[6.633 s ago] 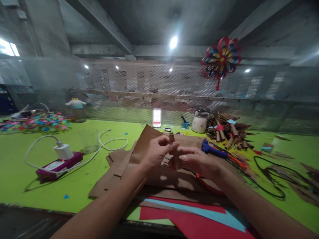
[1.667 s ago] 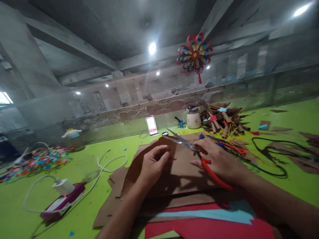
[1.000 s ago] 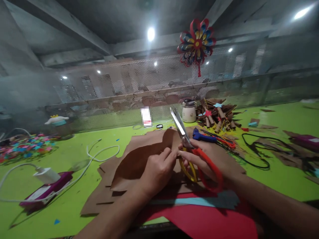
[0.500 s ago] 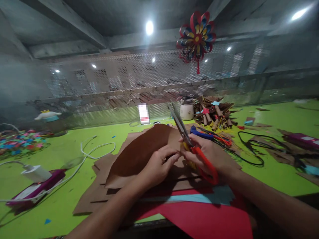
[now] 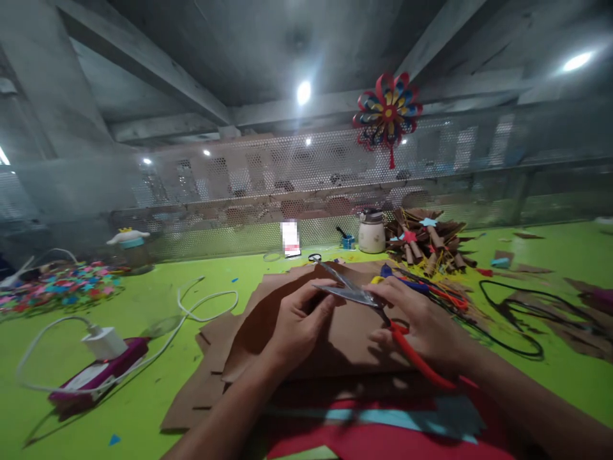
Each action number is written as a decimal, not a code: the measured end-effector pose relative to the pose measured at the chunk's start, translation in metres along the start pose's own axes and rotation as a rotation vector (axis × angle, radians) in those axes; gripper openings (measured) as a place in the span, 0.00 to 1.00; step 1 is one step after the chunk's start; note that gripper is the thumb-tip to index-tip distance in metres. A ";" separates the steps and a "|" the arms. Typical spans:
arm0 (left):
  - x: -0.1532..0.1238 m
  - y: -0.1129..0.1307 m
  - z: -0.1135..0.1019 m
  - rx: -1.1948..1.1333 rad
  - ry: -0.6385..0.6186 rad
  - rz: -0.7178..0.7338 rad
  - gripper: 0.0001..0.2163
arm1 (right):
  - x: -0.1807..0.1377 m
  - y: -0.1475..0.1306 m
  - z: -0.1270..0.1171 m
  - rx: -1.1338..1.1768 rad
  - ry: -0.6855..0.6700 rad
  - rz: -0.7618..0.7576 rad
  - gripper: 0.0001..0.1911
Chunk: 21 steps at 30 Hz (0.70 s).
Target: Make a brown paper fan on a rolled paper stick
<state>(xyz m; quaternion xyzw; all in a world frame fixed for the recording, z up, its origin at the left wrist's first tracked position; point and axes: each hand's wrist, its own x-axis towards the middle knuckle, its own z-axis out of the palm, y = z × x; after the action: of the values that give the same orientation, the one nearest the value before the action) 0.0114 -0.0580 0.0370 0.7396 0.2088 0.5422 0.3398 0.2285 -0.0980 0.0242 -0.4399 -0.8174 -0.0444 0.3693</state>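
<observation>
My right hand (image 5: 421, 322) grips red-handled scissors (image 5: 364, 299), whose open blades point left toward my left hand. My left hand (image 5: 297, 326) is closed, pinching the edge of a brown paper sheet (image 5: 345, 338) right at the blade tips. The sheet lies on top of a stack of brown paper (image 5: 205, 383) on the green table (image 5: 143, 300). Red and light blue sheets (image 5: 383, 428) lie under the stack at the near edge.
A purple power bank with a white charger and cable (image 5: 96, 367) lies at the left. A pile of brown paper rolls (image 5: 426, 239), a white jar (image 5: 372, 236), a blue glue gun (image 5: 407, 284) and black cords (image 5: 517, 313) sit to the right. Coloured stars (image 5: 57, 294) are heaped far left.
The scissors have swung down from pointing upward to lying nearly level, blades open at the sheet's edge. The lifted brown sheet has dropped flat. The view has shifted slightly.
</observation>
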 end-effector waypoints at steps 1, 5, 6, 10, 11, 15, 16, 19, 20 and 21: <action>0.000 0.000 -0.001 0.008 0.000 0.008 0.07 | 0.000 0.001 0.000 -0.007 0.000 -0.007 0.26; 0.003 0.004 -0.002 -0.001 -0.015 0.020 0.07 | 0.000 0.002 -0.002 -0.006 0.012 -0.024 0.27; 0.003 0.006 -0.002 -0.006 -0.018 0.019 0.07 | 0.000 0.002 -0.002 -0.003 0.010 -0.026 0.26; 0.004 0.008 -0.001 0.007 -0.045 0.011 0.04 | 0.000 0.003 -0.005 0.010 0.005 -0.049 0.26; 0.004 0.007 -0.001 0.011 -0.051 0.007 0.04 | 0.000 0.003 -0.005 0.010 0.005 -0.054 0.25; 0.003 0.001 -0.003 0.018 -0.047 -0.018 0.04 | 0.000 0.004 -0.006 0.010 0.010 -0.069 0.24; 0.003 0.000 -0.003 0.022 -0.049 -0.022 0.04 | 0.000 0.005 -0.006 0.010 0.011 -0.073 0.24; 0.003 -0.001 -0.004 0.041 -0.060 -0.032 0.04 | 0.000 0.006 -0.007 0.001 0.008 -0.080 0.24; 0.003 -0.001 -0.004 0.049 -0.063 -0.036 0.04 | -0.001 0.007 -0.006 -0.003 0.007 -0.080 0.24; 0.003 -0.001 -0.004 0.057 -0.066 -0.043 0.04 | -0.001 0.008 -0.006 -0.008 0.005 -0.077 0.24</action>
<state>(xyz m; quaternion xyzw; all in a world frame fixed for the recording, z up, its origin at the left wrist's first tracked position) 0.0090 -0.0546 0.0392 0.7618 0.2285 0.5039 0.3370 0.2381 -0.0964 0.0264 -0.4094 -0.8325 -0.0628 0.3679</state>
